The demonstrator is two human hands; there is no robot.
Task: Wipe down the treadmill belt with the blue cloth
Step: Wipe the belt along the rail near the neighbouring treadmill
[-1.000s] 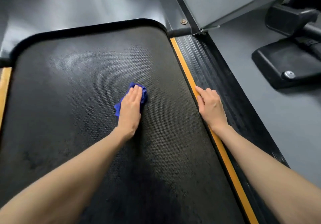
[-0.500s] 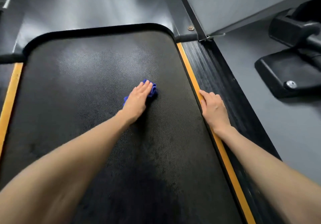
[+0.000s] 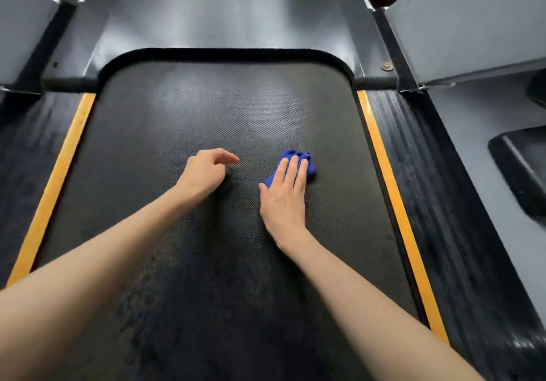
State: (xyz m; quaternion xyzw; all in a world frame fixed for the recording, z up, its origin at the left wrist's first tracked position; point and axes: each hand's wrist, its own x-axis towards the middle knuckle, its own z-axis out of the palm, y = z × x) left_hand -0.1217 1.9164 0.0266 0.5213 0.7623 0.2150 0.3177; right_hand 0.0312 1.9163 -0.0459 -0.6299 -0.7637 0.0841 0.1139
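The black textured treadmill belt (image 3: 206, 108) fills the middle of the head view. A crumpled blue cloth (image 3: 310, 170) lies on it, right of centre. My right hand (image 3: 285, 200) lies flat on the cloth with fingers straight and pressed down, so only the cloth's far edge and right side show. My left hand (image 3: 204, 173) hovers over the belt a hand's width left of the cloth. It is loosely curled, with the index finger pointing toward the cloth and nothing in it.
Yellow strips (image 3: 393, 191) (image 3: 56, 179) border the belt on both sides, with ribbed black side rails (image 3: 428, 173) outside them. Grey uprights (image 3: 461, 25) (image 3: 20, 25) rise at the far corners. A black machine base (image 3: 523, 167) sits on the floor at right.
The cloth passed from my left hand to my right. My right hand left the yellow strip and now presses the cloth; my left hand lifted off. The view shifted to centre on the belt.
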